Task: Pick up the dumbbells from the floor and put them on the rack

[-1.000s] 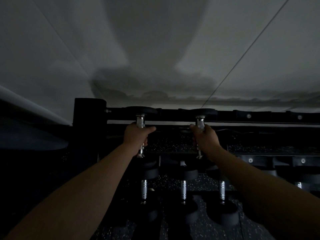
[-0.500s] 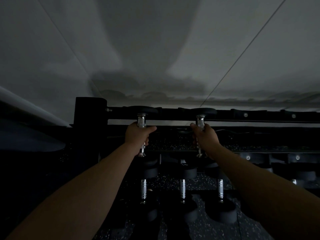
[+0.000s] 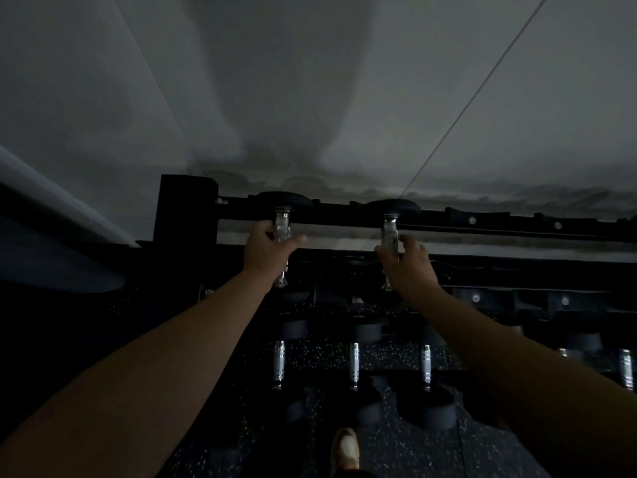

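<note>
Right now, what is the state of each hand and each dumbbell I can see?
Left hand: loosely curled on the left dumbbell's handle, thumb out.
Right hand: open, fingers spread beside the right dumbbell's handle.
Left dumbbell: on the top rack tier.
Right dumbbell: on the top tier.
Lower dumbbells: racked on the lower tier, untouched.

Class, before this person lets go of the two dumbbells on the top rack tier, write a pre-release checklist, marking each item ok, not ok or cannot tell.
1. Left dumbbell far head over the rear rail of the rack: ok.
2. Right dumbbell far head over that rail: ok.
3. Near heads seated on the front rail: cannot tell, hidden in the dark.
4. Left hand closed on its handle: ok.
5. Right hand closed on its handle: not ok, fingers are spread loose beside it.
6. Lower-tier dumbbells clear of both arms: ok.
</note>
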The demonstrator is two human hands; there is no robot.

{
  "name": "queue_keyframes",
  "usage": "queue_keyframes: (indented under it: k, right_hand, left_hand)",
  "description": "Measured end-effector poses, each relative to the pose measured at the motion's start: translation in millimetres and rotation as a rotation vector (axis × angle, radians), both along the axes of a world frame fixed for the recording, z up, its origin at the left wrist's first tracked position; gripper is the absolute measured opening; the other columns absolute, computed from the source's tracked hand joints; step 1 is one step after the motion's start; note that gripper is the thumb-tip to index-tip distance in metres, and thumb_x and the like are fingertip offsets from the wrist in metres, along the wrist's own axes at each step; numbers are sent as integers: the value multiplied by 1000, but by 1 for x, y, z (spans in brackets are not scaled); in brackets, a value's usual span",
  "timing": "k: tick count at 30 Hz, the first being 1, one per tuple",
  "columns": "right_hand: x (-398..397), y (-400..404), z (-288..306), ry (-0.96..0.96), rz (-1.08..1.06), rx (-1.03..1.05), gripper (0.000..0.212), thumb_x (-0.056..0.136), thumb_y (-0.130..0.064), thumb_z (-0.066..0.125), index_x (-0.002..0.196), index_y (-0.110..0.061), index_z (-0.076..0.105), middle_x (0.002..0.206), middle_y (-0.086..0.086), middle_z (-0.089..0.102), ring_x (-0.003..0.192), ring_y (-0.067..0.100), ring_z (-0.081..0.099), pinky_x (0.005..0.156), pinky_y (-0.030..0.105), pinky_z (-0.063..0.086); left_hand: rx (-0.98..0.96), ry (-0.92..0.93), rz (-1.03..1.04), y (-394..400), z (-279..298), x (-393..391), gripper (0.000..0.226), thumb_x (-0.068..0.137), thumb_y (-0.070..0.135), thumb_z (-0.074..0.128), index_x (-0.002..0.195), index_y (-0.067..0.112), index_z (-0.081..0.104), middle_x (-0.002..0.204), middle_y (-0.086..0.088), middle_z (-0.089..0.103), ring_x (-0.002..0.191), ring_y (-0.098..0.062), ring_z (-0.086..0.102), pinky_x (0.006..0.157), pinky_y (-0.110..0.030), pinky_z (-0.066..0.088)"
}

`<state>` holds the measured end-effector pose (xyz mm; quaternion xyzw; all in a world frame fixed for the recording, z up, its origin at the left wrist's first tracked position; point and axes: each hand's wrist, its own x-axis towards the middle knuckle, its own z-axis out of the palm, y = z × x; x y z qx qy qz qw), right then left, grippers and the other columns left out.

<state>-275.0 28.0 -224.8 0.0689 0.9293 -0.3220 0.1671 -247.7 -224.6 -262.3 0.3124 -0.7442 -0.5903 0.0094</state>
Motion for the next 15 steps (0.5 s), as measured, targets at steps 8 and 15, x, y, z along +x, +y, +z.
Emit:
queue_keyframes:
  k: [8,15]
  right_hand:
    - [90,-10,9,199,290,-37,48,95,-39,60,134,-14,49,142,16,45,130,33,42,104,42,39]
    - [199,-37,1,271,588,-85,41,92,-21,67,128,-5,55,130,21,53,122,36,49,104,43,40]
  left_hand:
    - [-213,121,97,-11,16,137,44,82,39,76,113,11,61,114,-7,62,102,-19,61,79,-24,48]
    - [-326,-50,304,-36,-3,356,41,86,45,70,111,13,65,107,-3,62,95,-16,59,69,-17,39]
